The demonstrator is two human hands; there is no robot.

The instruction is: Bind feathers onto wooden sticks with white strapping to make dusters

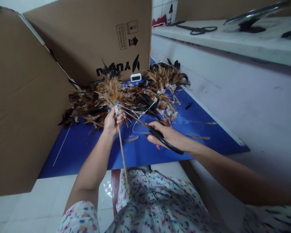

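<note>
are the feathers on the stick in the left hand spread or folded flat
Spread: the brown feathers fan out above the left hand, their tips pointing apart.

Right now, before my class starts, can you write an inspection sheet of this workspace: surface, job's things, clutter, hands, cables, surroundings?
Surface: blue tabletop, loose feathers scattered on it
Job's things: tan feather bundle on a thin pale stick; thin white string; black-handled scissors
Clutter: heap of brown and black feathers; small white device with dark screen
Hands: left hand grips the bundle's base; right hand holds the scissors
Cables: nothing seen
Surroundings: brown cardboard panels; white ledge bearing dark scissors
</note>
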